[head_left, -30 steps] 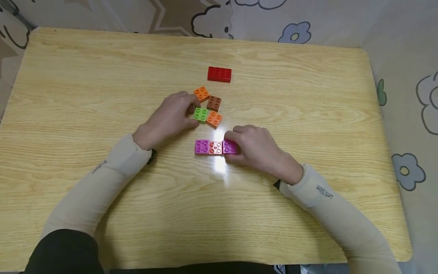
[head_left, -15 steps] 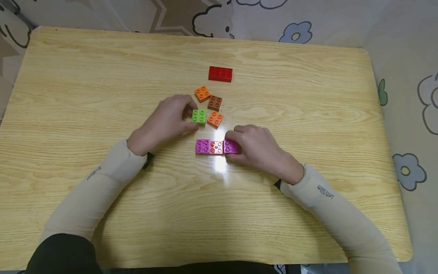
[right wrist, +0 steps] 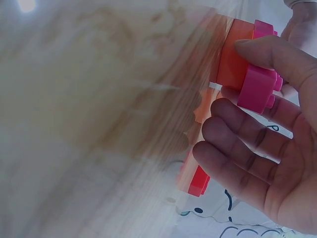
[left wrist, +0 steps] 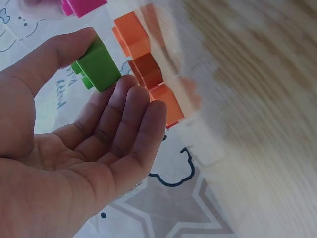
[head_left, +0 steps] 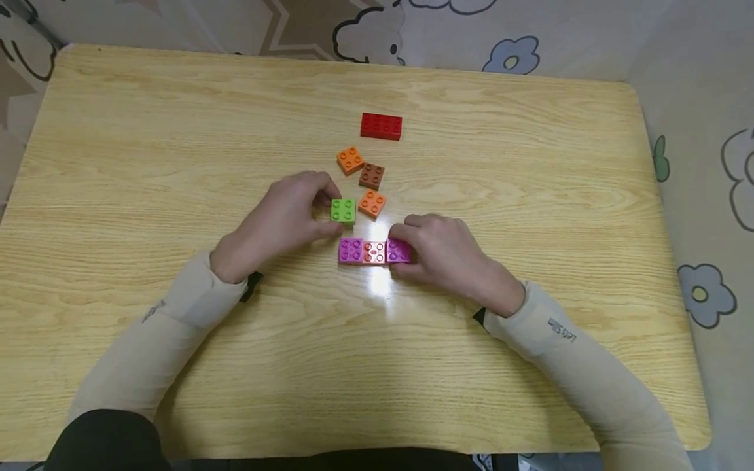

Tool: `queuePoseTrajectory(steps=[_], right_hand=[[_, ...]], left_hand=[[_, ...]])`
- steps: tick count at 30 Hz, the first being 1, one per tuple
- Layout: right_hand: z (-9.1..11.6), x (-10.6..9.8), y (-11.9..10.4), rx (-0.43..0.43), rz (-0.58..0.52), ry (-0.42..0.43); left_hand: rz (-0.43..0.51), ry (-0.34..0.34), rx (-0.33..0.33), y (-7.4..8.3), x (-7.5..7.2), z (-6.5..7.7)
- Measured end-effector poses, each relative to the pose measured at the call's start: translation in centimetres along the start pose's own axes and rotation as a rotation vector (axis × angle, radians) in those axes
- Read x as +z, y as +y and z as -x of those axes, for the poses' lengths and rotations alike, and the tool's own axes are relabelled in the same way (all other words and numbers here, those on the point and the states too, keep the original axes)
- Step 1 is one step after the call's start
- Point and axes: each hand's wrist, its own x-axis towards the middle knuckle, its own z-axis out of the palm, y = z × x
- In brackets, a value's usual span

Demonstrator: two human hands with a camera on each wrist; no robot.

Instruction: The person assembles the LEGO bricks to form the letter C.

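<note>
My left hand (head_left: 283, 212) pinches a lime-green 2x2 toy building brick (head_left: 343, 210) between thumb and fingers. In the left wrist view the green brick (left wrist: 99, 64) has its studs turned to the left, and it looks lifted off the table. My right hand (head_left: 444, 258) grips the right end of a small build. That build is a red-orange brick (head_left: 374, 252) with a magenta brick (head_left: 351, 250) on its left end and another magenta brick (head_left: 398, 251) on its right. In the right wrist view the thumb presses the side of the red-orange brick (right wrist: 233, 62).
Beyond the hands lie an orange brick (head_left: 372, 203), a brown brick (head_left: 372, 175) and a second orange brick (head_left: 350, 159). A longer red brick (head_left: 381, 126) sits farther back on the wooden table (head_left: 501, 163). Patterned wall covering borders the table.
My left hand has drawn the green brick away from the orange brick and toward the magenta and red-orange build. My right hand keeps its grip in the same place.
</note>
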Motion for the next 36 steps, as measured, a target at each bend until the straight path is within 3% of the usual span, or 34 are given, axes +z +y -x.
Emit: queuePoseTrajectory(steps=[10, 16, 25, 36], right_hand=[[0.0, 0.0, 0.0, 0.002, 0.004, 0.001], [0.0, 0.0, 0.0, 0.004, 0.0, 0.001], [0.0, 0.0, 0.0, 0.002, 0.003, 0.002], [0.0, -0.1, 0.0, 0.002, 0.002, 0.002]], left_hand=[[0.003, 0.014, 0.02, 0.2, 0.1, 1.0], [0.022, -0.013, 0.016, 0.5, 0.1, 1.9], [0.022, -0.034, 0.072, 1.1, 0.4, 3.0], [0.004, -0.019, 0.128, 1.0, 1.6, 3.2]])
